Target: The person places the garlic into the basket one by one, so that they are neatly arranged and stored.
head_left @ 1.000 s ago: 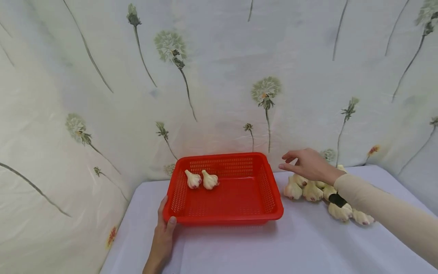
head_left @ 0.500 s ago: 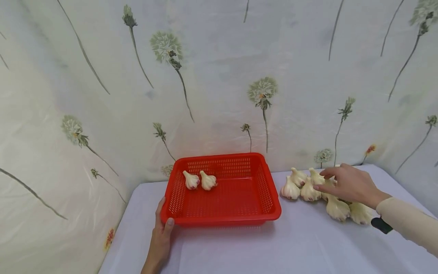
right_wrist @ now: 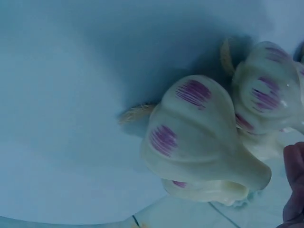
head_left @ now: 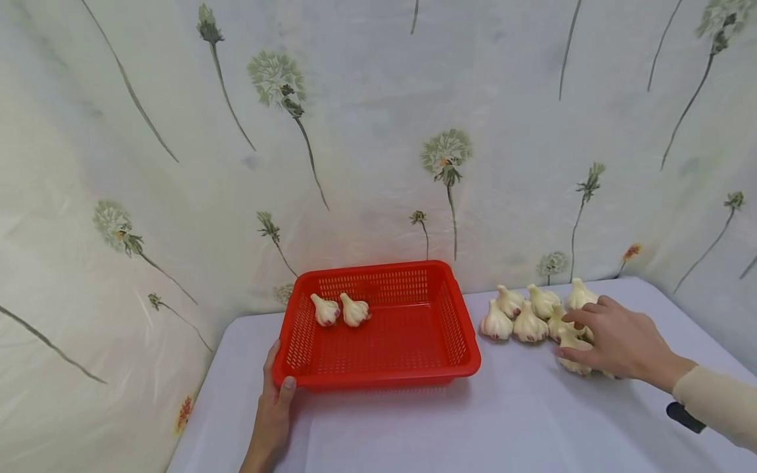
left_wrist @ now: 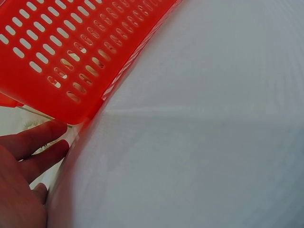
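Note:
My left hand (head_left: 272, 417) holds the front left corner of a red plastic basket (head_left: 378, 381), thumb at the rim and fingers along the outer side. In the left wrist view, its fingers (left_wrist: 40, 142) reach to the underside of the basket (left_wrist: 52, 95). Two garlic bulbs (head_left: 355, 312) lie inside at the back left. My right hand (head_left: 627, 341) is over the pile of garlic bulbs (head_left: 530, 325), thumb and fingers parted around the front bulb (head_left: 572, 360). From the right wrist, a bulb with purple patches (right_wrist: 194, 128) points its neck toward the fingers (right_wrist: 295, 180), a gap between them.
A white cloth covers the table (head_left: 503, 427). Behind it hangs a curtain (head_left: 367, 131) printed with dandelions. The garlic pile sits right of the basket, toward the table's back edge.
My right hand has moved from beside the basket's right rim rightward and down to the front of the garlic pile. My left hand stays at the basket's corner. The view has shifted slightly.

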`<state>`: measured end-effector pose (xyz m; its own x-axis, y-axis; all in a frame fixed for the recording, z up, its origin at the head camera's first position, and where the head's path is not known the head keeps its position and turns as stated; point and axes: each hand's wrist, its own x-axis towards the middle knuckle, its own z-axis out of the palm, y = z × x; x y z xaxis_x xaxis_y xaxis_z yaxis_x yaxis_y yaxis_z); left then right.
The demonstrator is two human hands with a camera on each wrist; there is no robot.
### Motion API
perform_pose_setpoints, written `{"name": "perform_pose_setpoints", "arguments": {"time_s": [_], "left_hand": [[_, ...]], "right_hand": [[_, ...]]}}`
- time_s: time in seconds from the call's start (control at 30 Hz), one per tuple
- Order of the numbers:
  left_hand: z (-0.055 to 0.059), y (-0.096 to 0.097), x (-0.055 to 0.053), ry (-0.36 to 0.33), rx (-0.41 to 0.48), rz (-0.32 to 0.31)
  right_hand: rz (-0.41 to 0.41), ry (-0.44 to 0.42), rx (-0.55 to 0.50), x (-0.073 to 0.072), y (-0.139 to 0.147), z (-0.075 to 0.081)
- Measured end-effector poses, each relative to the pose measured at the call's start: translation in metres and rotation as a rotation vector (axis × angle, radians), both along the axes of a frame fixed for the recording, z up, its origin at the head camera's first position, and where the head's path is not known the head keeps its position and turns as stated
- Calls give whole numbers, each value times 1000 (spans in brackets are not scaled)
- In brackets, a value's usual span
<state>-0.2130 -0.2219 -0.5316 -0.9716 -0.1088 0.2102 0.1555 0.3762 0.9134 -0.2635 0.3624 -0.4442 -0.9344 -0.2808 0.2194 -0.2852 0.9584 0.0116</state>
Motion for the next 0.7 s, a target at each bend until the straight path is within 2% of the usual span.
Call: {"name": "perform_pose_setpoints", "arguments": {"time_s": [0.13, 0.33, 0.7], "left_hand": [[1, 0, 1, 1, -17, 3], [4, -1, 1, 22, -48, 15], [1, 1, 0, 7, -22, 20]], "right_hand": [[-21, 3, 39, 8, 6, -5], [-30, -12, 42, 12, 10, -13], [118, 110, 113, 13, 12, -17]]}}
